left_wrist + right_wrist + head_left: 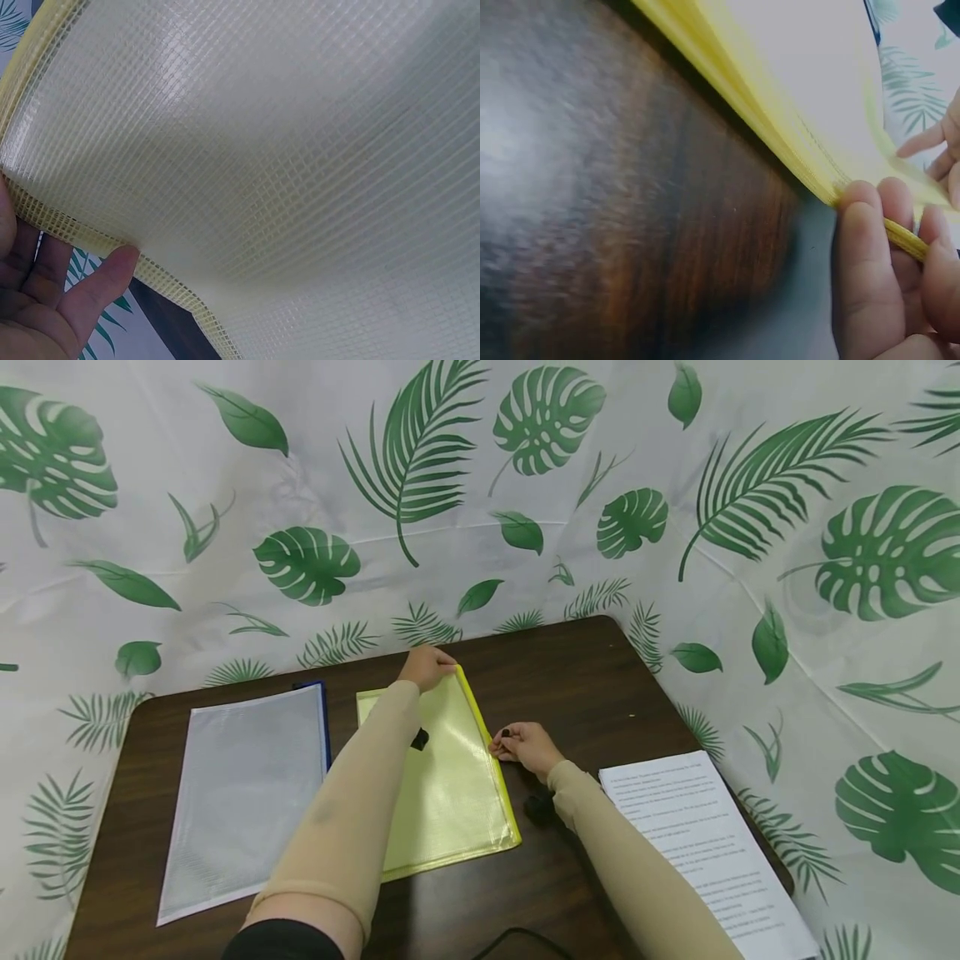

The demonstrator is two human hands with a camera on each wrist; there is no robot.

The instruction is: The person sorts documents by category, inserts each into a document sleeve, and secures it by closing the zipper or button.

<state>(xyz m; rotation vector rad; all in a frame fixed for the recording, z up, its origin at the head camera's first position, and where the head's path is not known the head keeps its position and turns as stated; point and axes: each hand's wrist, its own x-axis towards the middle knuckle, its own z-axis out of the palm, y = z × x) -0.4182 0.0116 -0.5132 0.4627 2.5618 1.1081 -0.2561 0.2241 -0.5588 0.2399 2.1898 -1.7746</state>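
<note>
Pouch (450, 802) pinched at its far end and along one side

The left hand (427, 670) holds the far edge of the yellow mesh pouch close to a corner, its thumb against the rim and its other fingers tucked behind it, as the left wrist view shows. Nearer the person and to the right of those fingers, the right hand (528, 749) pinches the bright yellow side edge between fingertips and thumb; in the right wrist view this edge runs through its grip. The pouch spreads from the left hand's fingers toward the person, just left of the right hand's, on a dark wooden table (555, 668). Left of the left fingers and nearer the person, a whitish pouch (240, 802) with a blue edge lies flat, apart from the yellow one. A stack of printed paper (697, 852) sits nearer the person than the right fingers and to their right. Beyond both hands' fingers hangs a white cloth (442, 568) with green leaves.
</note>
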